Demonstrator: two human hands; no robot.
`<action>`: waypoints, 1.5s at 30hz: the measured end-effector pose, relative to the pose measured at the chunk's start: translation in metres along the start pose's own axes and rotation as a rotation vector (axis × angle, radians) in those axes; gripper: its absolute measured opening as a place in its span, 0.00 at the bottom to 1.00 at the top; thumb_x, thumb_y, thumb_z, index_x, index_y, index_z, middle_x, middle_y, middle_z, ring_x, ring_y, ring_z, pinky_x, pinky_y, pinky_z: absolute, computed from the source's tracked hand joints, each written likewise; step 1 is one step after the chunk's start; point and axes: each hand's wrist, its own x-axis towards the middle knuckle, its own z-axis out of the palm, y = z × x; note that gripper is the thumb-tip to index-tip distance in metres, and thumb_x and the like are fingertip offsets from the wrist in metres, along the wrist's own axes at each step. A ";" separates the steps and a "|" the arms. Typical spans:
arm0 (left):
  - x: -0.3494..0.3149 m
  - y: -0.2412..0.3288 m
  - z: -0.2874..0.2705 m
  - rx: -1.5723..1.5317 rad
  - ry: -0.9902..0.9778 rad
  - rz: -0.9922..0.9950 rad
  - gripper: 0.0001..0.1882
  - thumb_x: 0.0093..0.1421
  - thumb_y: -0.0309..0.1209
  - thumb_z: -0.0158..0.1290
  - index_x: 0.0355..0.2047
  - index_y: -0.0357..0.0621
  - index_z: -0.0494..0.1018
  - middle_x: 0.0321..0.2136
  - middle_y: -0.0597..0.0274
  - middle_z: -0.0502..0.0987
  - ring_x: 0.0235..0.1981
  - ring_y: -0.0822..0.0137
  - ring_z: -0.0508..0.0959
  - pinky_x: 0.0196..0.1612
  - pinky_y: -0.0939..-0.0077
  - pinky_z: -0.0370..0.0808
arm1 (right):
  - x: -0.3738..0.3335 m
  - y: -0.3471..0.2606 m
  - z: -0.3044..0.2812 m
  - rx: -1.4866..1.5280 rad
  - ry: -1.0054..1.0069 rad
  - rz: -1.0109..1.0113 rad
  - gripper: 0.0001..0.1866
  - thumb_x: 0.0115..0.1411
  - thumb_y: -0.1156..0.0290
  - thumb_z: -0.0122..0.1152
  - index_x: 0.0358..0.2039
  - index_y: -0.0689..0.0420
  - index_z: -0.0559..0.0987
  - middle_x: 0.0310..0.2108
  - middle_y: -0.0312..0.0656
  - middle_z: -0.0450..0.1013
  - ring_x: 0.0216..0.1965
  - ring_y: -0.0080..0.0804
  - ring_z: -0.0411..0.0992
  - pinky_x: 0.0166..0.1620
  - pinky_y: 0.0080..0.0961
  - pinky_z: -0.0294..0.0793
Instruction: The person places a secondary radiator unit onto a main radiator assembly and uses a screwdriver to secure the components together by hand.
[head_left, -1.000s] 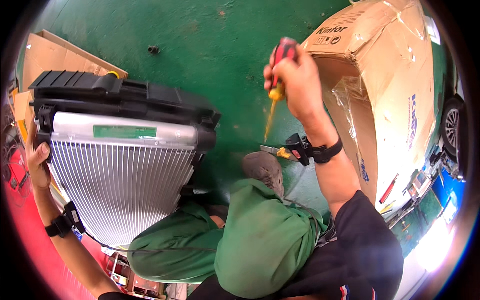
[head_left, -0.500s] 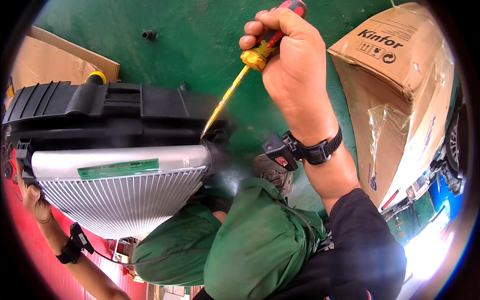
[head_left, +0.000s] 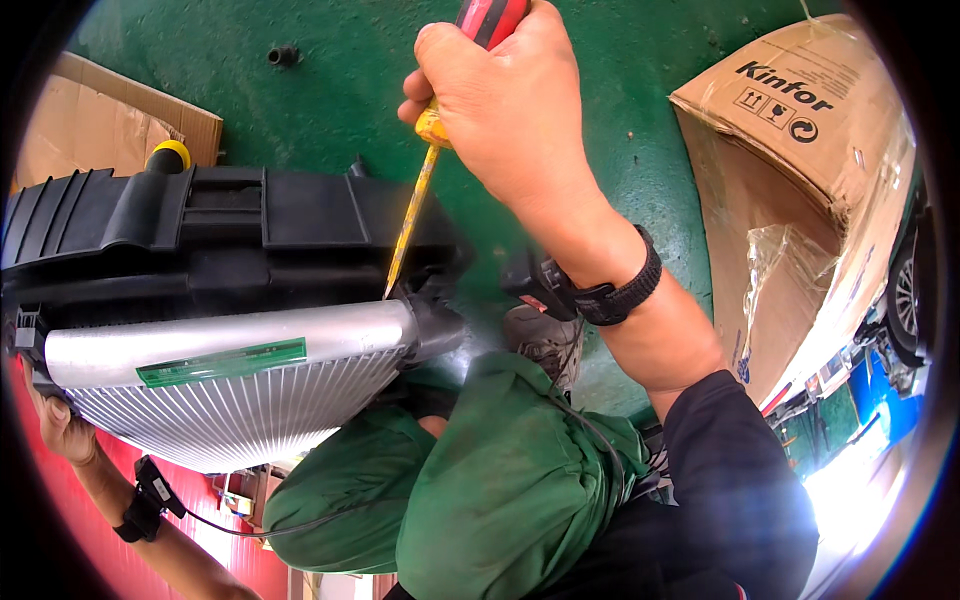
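Observation:
A silver finned radiator with a green label is propped at the left against a black plastic housing. My left hand grips the radiator's lower left edge; some of its fingers are hidden behind it. In my right hand is a screwdriver with a red-and-black handle, a yellow collar and a worn yellow shaft. Its shaft slants down, and the tip meets the seam between the housing and the radiator's upper right corner. Whether the tip is wedged in, I cannot tell.
At the right stands a large cardboard box with loose clear tape. Flattened cardboard lies behind the housing, near a yellow cap. A small black fitting rests on the green floor. My bent knees are close below the radiator.
My right hand has swung left and a little down, bringing the screwdriver more upright. The radiator and housing have shifted slightly left in view, with my left hand still on the edge.

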 end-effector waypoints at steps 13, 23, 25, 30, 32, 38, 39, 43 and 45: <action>0.003 0.001 0.012 0.050 -0.029 0.034 0.58 0.57 0.51 0.66 0.73 0.26 0.48 0.66 0.48 0.65 0.65 0.56 0.69 0.67 0.63 0.65 | 0.012 0.007 -0.009 0.017 0.052 -0.160 0.16 0.61 0.74 0.58 0.39 0.70 0.61 0.25 0.46 0.71 0.19 0.32 0.75 0.23 0.32 0.80; 0.004 -0.001 0.000 -0.124 -0.112 0.137 0.34 0.60 0.23 0.54 0.67 0.23 0.62 0.65 0.45 0.68 0.63 0.48 0.71 0.70 0.52 0.64 | 0.020 0.013 -0.035 0.137 0.204 -0.104 0.10 0.66 0.76 0.60 0.31 0.55 0.67 0.23 0.35 0.67 0.21 0.25 0.69 0.24 0.27 0.78; 0.004 -0.002 -0.006 -0.072 -0.084 0.128 0.34 0.59 0.23 0.57 0.66 0.23 0.63 0.65 0.45 0.69 0.62 0.48 0.73 0.68 0.54 0.66 | 0.017 0.013 -0.035 0.124 0.212 -0.049 0.10 0.67 0.75 0.59 0.32 0.54 0.66 0.24 0.35 0.66 0.21 0.25 0.69 0.24 0.27 0.78; 0.003 -0.005 -0.006 0.039 -0.038 0.111 0.45 0.59 0.40 0.63 0.69 0.27 0.57 0.62 0.50 0.70 0.59 0.55 0.74 0.64 0.63 0.69 | 0.023 0.029 -0.043 0.264 0.129 -0.113 0.09 0.64 0.72 0.56 0.35 0.63 0.67 0.28 0.44 0.70 0.24 0.32 0.74 0.29 0.34 0.81; 0.003 -0.006 -0.004 0.174 0.002 0.118 0.52 0.58 0.48 0.65 0.71 0.28 0.54 0.60 0.52 0.71 0.58 0.59 0.74 0.62 0.66 0.69 | 0.010 0.020 -0.041 0.247 0.162 -0.076 0.05 0.65 0.75 0.56 0.34 0.59 0.70 0.31 0.40 0.68 0.32 0.29 0.72 0.34 0.34 0.78; 0.004 -0.004 -0.014 -0.151 -0.135 0.106 0.34 0.57 0.21 0.61 0.63 0.20 0.66 0.64 0.41 0.69 0.60 0.48 0.74 0.65 0.55 0.71 | 0.008 0.026 -0.044 0.203 0.120 -0.085 0.09 0.67 0.70 0.60 0.38 0.62 0.73 0.31 0.41 0.71 0.32 0.29 0.74 0.38 0.33 0.79; 0.003 -0.006 -0.015 -0.141 -0.114 0.121 0.34 0.56 0.21 0.62 0.62 0.20 0.66 0.64 0.40 0.69 0.60 0.47 0.74 0.65 0.54 0.71 | 0.011 0.028 -0.044 0.224 0.122 -0.126 0.09 0.66 0.70 0.59 0.36 0.63 0.72 0.28 0.41 0.71 0.28 0.30 0.73 0.33 0.32 0.79; 0.003 -0.010 -0.021 0.119 -0.064 0.121 0.45 0.60 0.41 0.63 0.69 0.28 0.56 0.60 0.48 0.72 0.59 0.55 0.75 0.62 0.64 0.71 | 0.012 0.033 -0.037 0.255 0.144 -0.233 0.08 0.65 0.72 0.56 0.32 0.64 0.71 0.23 0.42 0.72 0.18 0.30 0.73 0.24 0.30 0.79; 0.002 -0.016 -0.036 0.153 -0.084 0.095 0.48 0.61 0.44 0.63 0.71 0.31 0.53 0.59 0.50 0.72 0.59 0.57 0.75 0.61 0.65 0.72 | 0.011 0.035 -0.038 0.250 0.151 -0.227 0.08 0.64 0.71 0.57 0.33 0.63 0.71 0.24 0.42 0.73 0.18 0.29 0.73 0.24 0.28 0.78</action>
